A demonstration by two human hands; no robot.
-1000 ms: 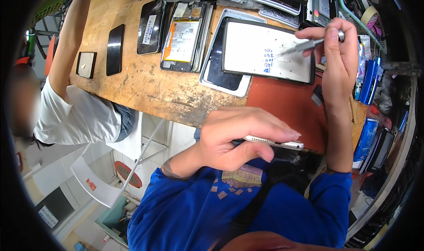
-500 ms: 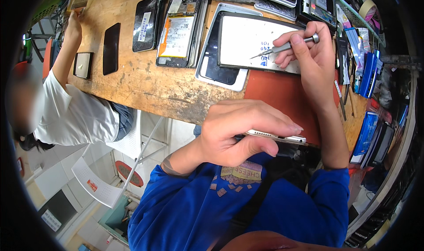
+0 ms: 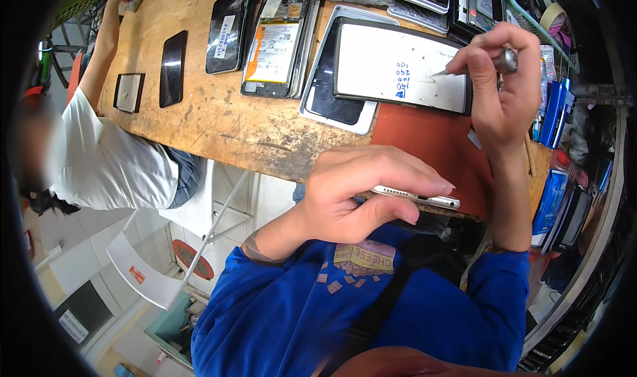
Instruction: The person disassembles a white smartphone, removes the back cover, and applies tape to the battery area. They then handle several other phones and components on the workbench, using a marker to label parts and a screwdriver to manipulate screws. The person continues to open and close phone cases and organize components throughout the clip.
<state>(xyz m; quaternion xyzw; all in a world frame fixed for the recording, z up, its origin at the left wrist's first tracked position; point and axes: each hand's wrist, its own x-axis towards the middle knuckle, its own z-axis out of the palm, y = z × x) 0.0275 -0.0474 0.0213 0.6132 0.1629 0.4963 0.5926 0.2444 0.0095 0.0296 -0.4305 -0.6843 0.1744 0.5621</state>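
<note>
Drawn back toward the tablet's right edge, the right hand (image 3: 499, 85) pinches a metal tool (image 3: 472, 65) over the white tablet (image 3: 398, 72), while the left hand (image 3: 358, 198) grips a thin phone (image 3: 418, 198) edgewise at the bench (image 3: 219, 122) edge, where a loosened hold could drop it.

The right hand (image 3: 501, 78) now sits lower on the white board (image 3: 398, 68) — its metal tool (image 3: 471, 65) tip at 3 o'clock of the blue writing (image 3: 402, 78).

Silver phone (image 3: 417, 197), red-brown mat (image 3: 431, 145)
</note>
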